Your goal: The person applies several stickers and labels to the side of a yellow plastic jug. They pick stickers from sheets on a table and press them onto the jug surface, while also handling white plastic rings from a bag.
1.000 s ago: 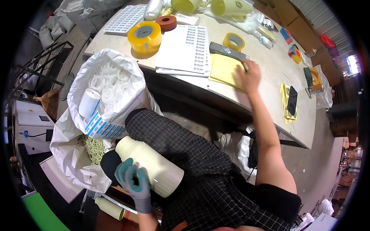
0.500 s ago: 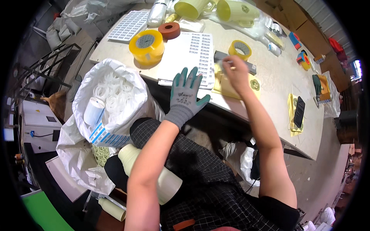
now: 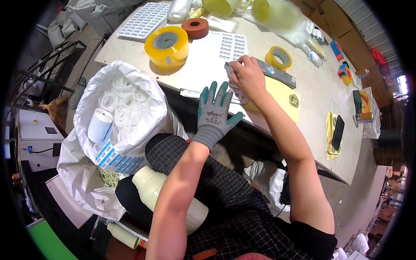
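Note:
My left hand [image 3: 214,110], in a grey and green glove, spreads its fingers at the table's front edge, fingertips by the lower edge of the white label sheet [image 3: 208,54]. My bare right hand [image 3: 250,79] is over the sheet's right side, thumb and fingers pinched together by the left end of a long grey bar [image 3: 277,74]. What lies between those fingertips is too small to tell. Right of the sheet, yellow paper or film [image 3: 281,97] with a round emblem lies partly under my right wrist. A cream cylindrical container [image 3: 149,184] rests in my lap, partly behind my left forearm.
Beside my left knee stands a white sack [image 3: 121,71] of clear rings. Tape rolls [image 3: 167,45] [image 3: 278,57] and an orange-brown roll [image 3: 195,28] sit on the table [image 3: 320,138]. A phone [image 3: 338,132] lies far right; yellow-green containers [image 3: 221,6] lie at the back.
My right hand has moved left, from the yellow piece to the label sheet. The grey bar's left end now shows across the sheet. My left hand stays spread at the table edge.

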The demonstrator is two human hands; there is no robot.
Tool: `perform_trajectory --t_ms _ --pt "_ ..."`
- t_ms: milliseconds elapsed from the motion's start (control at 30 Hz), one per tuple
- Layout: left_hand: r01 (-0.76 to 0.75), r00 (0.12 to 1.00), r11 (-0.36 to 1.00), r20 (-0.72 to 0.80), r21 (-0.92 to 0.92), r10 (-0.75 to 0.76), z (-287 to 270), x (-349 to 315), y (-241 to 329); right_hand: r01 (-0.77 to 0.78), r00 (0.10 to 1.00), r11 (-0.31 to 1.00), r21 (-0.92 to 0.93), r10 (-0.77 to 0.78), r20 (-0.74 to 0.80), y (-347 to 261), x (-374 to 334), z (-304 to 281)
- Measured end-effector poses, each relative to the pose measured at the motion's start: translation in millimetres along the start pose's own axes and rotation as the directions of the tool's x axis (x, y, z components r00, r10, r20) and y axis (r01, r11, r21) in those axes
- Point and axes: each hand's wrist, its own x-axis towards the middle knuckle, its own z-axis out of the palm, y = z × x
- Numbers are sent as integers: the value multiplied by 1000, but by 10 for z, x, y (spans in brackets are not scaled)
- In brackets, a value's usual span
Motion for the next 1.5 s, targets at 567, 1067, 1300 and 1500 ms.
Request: perform_trajectory --t_ms 567,1067,1300,1500 --pt "15 999 999 32 -29 -14 -23 -9 45 -146 989 986 -77 144 -36 22 66 232" --pt "-191 804 971 545 -142 238 -1565 -1006 787 -27 993 839 544 -40 111 -1325 -585 -538" --pt "423 877 906 -251 2 -409 -2059 -2966 662 238 928 703 670 -369 58 -2448 -1461 -613" --pt "539 749 838 -405 -87 -524 -1684 -3336 824 502 820 649 571 -568 -75 -2666 -1655 -651"
